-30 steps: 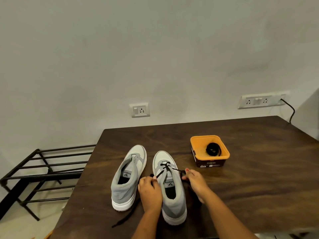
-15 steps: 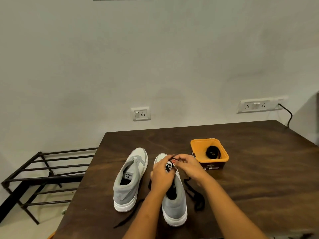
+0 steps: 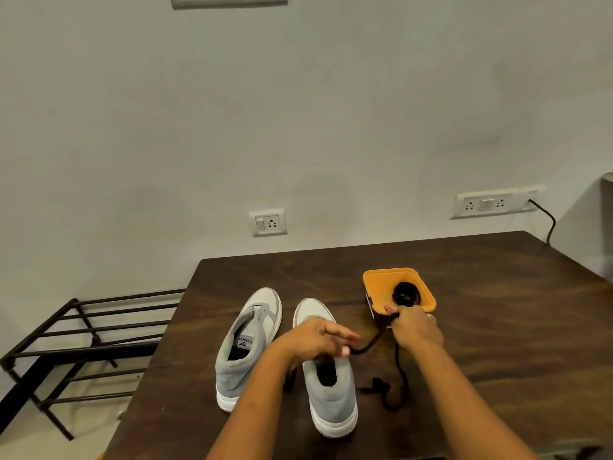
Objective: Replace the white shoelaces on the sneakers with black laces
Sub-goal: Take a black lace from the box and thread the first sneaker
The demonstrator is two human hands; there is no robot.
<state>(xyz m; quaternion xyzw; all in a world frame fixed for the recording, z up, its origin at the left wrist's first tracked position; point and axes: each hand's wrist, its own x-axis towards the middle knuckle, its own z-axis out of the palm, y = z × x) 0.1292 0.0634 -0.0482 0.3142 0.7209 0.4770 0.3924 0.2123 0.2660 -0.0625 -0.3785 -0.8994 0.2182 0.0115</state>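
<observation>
Your right hand [image 3: 416, 330] clamps the black lace [image 3: 371, 343], left hand's [image 3: 318, 340] hold on the sneaker [image 3: 331, 393] unclear; overpulling could unthread it.

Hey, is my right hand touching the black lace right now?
Touching. The head view shows the right hand gripping the black lace, which runs from that fist toward the nearer sneaker.

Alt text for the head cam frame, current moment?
A person's right hand grips a black lace that runs out from the right-side grey sneaker, while the left hand rests over its eyelets, fingers extended. A second sneaker with no lace showing stands beside it on a dark wooden table; an orange tub behind holds a coiled black lace.
</observation>
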